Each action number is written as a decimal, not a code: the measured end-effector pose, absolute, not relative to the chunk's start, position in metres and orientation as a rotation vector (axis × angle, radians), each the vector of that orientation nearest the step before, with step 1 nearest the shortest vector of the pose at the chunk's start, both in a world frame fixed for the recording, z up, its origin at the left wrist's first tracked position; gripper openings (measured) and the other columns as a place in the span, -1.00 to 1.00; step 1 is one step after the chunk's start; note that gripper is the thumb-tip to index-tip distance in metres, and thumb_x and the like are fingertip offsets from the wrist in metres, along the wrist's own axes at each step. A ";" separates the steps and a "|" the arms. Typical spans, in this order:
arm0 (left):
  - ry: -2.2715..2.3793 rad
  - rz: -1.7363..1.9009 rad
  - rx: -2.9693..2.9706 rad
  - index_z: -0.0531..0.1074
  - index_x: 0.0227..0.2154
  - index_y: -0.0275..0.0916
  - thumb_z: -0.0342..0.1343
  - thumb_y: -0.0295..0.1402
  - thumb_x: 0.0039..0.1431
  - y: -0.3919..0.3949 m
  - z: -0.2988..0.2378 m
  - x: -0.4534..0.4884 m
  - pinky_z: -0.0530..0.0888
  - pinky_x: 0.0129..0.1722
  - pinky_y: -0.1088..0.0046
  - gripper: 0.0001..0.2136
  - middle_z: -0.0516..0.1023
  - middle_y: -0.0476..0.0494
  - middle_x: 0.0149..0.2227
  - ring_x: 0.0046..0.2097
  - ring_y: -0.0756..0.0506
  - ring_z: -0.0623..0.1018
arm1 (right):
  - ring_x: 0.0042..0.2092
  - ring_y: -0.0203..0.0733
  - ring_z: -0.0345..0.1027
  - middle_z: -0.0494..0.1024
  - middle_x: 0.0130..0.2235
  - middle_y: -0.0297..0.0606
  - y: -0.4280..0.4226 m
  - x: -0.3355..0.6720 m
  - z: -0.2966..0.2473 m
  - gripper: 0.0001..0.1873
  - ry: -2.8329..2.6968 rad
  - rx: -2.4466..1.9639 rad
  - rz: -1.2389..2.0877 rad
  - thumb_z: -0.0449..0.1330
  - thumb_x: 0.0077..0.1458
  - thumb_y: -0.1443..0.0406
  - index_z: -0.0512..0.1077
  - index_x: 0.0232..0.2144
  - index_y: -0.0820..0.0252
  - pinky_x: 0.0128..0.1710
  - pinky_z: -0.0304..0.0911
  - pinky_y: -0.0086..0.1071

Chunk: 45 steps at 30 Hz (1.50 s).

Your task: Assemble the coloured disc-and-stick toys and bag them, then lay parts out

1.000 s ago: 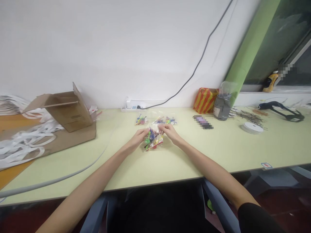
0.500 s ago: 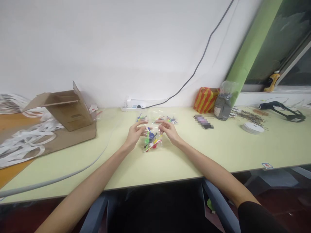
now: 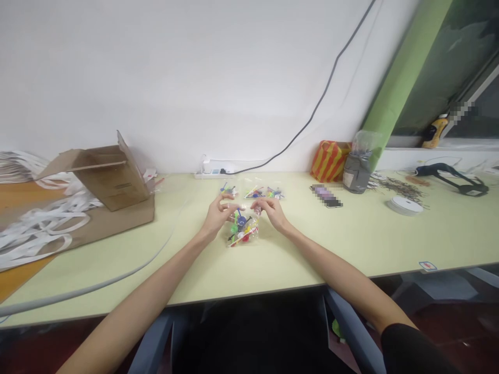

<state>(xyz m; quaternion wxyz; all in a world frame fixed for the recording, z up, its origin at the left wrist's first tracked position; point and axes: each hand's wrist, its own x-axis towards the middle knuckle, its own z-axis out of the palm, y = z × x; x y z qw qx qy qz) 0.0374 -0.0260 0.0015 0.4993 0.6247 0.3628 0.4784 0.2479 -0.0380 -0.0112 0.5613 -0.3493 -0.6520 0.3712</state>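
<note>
A clear plastic bag (image 3: 244,232) of coloured plastic pieces (image 3: 241,222) lies on the tabletop (image 3: 331,249), just below the grips and between them. The left grip (image 3: 218,214) and the right grip (image 3: 272,212) are curled inward, their fingertips brought close together at the bag's upper edge. A pinch on the thin film appears likely, but it cannot be told for certain at this size. The work in hand is centred on that upper edge. Beyond the grips, a second bag (image 3: 228,192) and a third bag (image 3: 265,193) are laid. Well left of the grips, a cardboard box (image 3: 113,179) is seen; well right, a white spool (image 3: 405,205) is seen.
</note>
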 end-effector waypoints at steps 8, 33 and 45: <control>0.883 1.125 1.578 0.35 0.06 -0.23 0.31 -0.08 0.06 -0.028 0.001 0.041 0.49 -0.39 0.50 -0.44 0.65 -0.19 -0.29 -0.32 -0.11 0.65 | -0.40 -0.25 0.30 0.44 -0.44 -0.36 -0.035 0.241 -0.016 -0.61 -1.465 -0.916 0.779 0.31 0.03 0.02 0.39 -0.25 0.16 -0.40 0.17 -0.41; 0.873 0.958 1.702 0.58 -0.37 -0.33 0.24 -0.01 0.11 -0.021 -0.008 0.041 0.44 -0.44 0.51 -0.60 0.67 -0.22 -0.35 -0.38 -0.08 0.58 | -0.40 -0.19 0.43 0.59 -0.46 -0.23 -0.047 0.235 -0.012 -0.57 -1.506 -0.894 1.067 0.39 -0.05 -0.02 0.54 -0.43 0.25 -0.35 0.28 -0.37; 0.881 0.964 1.709 0.61 -0.38 -0.34 0.26 0.01 0.07 -0.012 -0.013 0.036 0.47 -0.44 0.49 -0.58 0.67 -0.25 -0.36 -0.41 -0.09 0.59 | -0.43 -0.19 0.43 0.60 -0.45 -0.22 -0.031 0.241 -0.021 -0.63 -1.517 -0.890 1.097 0.42 -0.13 0.08 0.57 -0.40 0.27 -0.34 0.31 -0.34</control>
